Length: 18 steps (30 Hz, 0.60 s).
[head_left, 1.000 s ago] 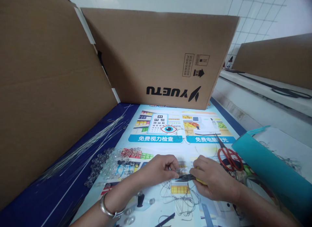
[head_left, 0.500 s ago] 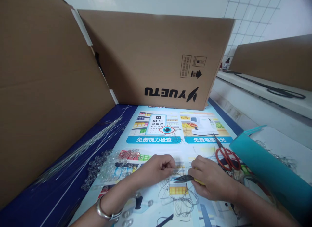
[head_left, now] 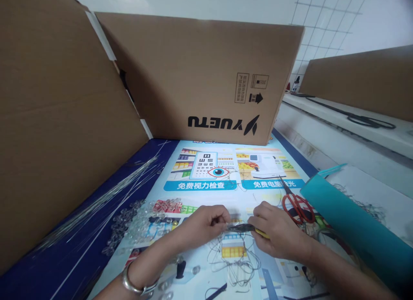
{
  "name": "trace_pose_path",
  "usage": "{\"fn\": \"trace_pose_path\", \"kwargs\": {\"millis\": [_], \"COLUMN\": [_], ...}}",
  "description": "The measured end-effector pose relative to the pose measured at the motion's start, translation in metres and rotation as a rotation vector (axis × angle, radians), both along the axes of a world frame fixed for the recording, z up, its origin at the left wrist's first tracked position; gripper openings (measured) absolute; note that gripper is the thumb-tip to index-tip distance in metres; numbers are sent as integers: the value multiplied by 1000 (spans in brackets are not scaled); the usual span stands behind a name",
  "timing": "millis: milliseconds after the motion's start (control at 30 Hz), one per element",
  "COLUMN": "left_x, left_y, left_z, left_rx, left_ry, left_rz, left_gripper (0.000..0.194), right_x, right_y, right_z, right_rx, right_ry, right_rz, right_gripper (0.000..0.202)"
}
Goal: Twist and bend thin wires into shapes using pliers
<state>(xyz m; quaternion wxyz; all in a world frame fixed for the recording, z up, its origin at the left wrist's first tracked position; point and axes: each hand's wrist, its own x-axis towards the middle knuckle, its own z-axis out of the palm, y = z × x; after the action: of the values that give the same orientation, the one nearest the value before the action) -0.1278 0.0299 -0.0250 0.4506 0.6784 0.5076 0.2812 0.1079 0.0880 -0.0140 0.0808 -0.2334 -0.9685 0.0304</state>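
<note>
My left hand (head_left: 208, 220), a silver bangle on its wrist, is closed in a pinch on what looks like a clear bead with thin wire. The fingers and plier tips mostly hide this piece. My right hand (head_left: 275, 229) is wrapped around yellow-handled pliers (head_left: 241, 228), whose dark jaws point left and meet the left fingertips. Under both hands, loose loops of thin wire (head_left: 240, 265) spread over the printed sheet. Many clear beads (head_left: 135, 222) lie in a heap left of my left hand, and a few more sit beside the left forearm.
Red-handled scissors (head_left: 298, 207) lie beyond my right hand. A teal box flap (head_left: 348, 218) borders a white surface with wire bits at right. Long straight wires (head_left: 106, 197) run along the blue cloth at left. Cardboard panels (head_left: 180, 76) stand behind and left.
The pliers have moved left and up, so their jaws now reach the left fingertips. My left hand stays pinched in nearly the same place. The whole view has shifted slightly.
</note>
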Motion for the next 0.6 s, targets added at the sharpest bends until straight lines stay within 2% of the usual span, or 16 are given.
{"fn": "trace_pose_path", "kwargs": {"millis": [433,600], "left_x": [0,0], "left_y": [0,0], "left_z": [1,1], "left_rx": [14,78], "left_ry": [27,82], "left_rz": [0,28], "left_gripper": [9,11], "right_x": [-1,-1], "right_y": [1,3], "right_z": [1,2], "right_rx": [22,17], "right_ry": [-17,-11], "right_rz": [-7,-2], "right_gripper": [9,9]}}
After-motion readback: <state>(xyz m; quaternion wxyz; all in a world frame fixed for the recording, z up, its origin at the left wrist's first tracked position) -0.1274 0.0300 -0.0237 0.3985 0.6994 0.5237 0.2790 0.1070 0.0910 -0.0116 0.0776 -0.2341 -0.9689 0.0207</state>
